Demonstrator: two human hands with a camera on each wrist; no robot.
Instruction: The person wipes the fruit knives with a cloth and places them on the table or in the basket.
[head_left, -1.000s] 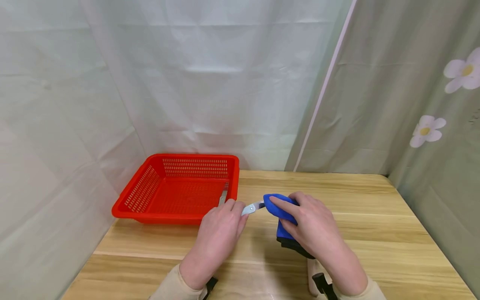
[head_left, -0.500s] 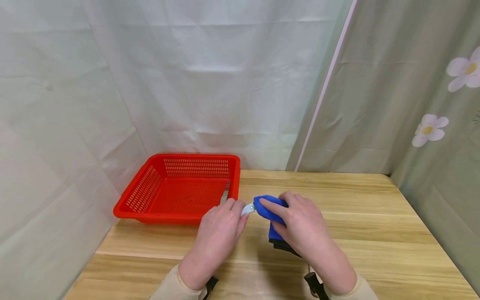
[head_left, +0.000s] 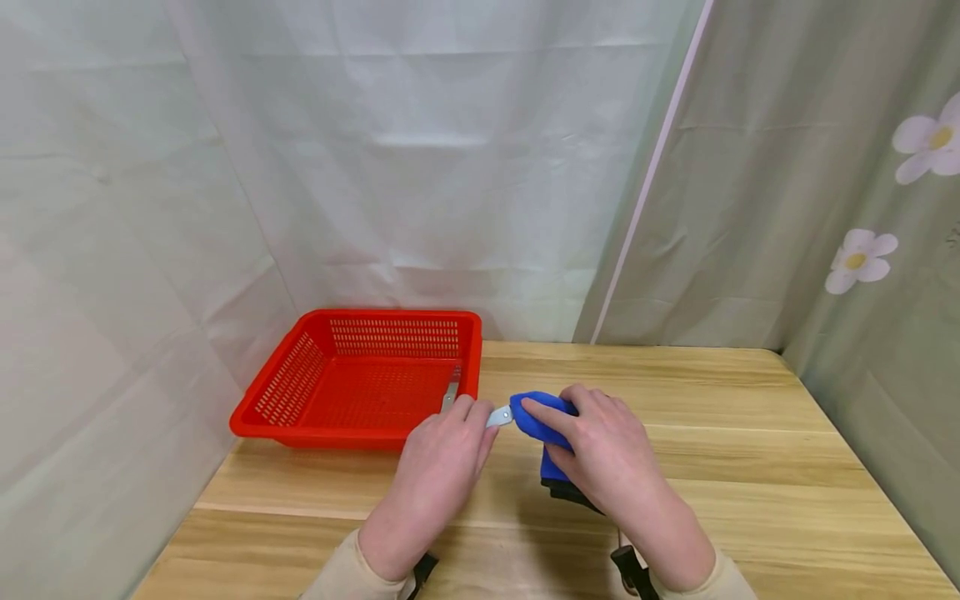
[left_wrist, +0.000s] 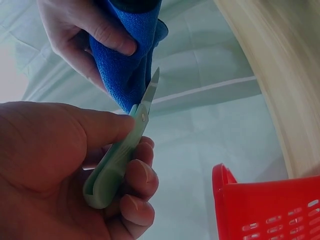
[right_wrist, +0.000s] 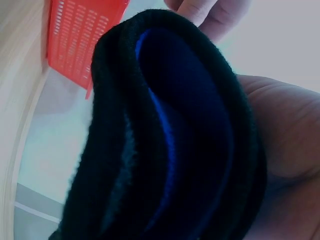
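Note:
My left hand grips the pale green handle of a folding knife, thumb along its side. The blade is out, its tip showing past the cloth in the left wrist view. In the head view the cloth hides most of the blade. My right hand holds a folded blue cloth with a black border, pinched around and beside the blade at the handle's end. The border fills much of the right wrist view, hanging in loose folds.
A red plastic basket with slotted walls stands at the left on the wooden table. Inside its right side lies a slim utensil with a pale handle. Light curtains hang behind and at both sides.
My right hand has moved left with the cloth, up to the knife handle, covering blade that showed before in the head view. My left hand has stayed nearly still.

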